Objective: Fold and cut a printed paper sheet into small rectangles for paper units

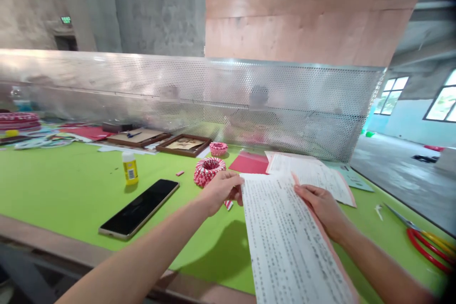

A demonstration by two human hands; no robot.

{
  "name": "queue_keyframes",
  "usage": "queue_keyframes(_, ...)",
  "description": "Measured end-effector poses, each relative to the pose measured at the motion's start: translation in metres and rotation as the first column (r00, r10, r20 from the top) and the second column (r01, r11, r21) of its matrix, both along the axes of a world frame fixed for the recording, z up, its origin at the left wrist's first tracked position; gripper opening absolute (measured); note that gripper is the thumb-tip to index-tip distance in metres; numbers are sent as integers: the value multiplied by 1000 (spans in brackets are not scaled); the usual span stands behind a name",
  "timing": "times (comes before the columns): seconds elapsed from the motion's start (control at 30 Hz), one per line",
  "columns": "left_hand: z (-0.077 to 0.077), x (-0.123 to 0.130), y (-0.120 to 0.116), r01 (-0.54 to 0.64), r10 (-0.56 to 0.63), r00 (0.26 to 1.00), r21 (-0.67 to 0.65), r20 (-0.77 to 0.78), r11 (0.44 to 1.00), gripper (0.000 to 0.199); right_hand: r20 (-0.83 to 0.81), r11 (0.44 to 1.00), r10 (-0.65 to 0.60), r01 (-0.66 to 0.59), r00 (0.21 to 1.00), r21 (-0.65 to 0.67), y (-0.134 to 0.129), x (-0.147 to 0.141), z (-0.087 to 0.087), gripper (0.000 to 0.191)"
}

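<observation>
two hands held a long printed sheet (285,242) up over a green surface (171,228), the left hand (223,192) curled around its upper left edge and the right hand (320,209) pinching its right edge between thumb and fingers. the sheet, pink along its right side, hung down toward the camera past the surface's front edge. a second printed sheet (309,178) lay beyond it, beside a red card (249,164). just beyond the left hand stood a woven paper ring (209,172) in red and white, with a smaller ring (218,148) farther back. a phone (138,209) lay face up near the front edge, and a yellow glue bottle (130,168) stood upright just beyond it. two framed pictures (184,145) sat toward the back of the surface, before a perforated metal screen (302,104), through which a blurred person (259,99) showed. red-handled scissors (427,247) lay at the right, well beyond the right hand. a stack of woven red pieces (18,121) sat at the far left.
</observation>
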State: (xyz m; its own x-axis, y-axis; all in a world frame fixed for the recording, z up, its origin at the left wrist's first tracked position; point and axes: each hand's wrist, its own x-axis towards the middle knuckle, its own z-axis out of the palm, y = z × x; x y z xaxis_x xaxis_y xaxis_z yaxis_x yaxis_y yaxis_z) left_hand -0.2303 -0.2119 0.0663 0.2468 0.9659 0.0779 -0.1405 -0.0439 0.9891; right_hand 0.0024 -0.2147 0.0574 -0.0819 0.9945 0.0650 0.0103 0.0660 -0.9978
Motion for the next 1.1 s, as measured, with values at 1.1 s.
queue_keyframes(1.1, -37, 16, 8, 45, -27, 990, -128, 141, 991, 26, -132, 997, -74, 68, 988, -49, 6, 0, -40, 21)
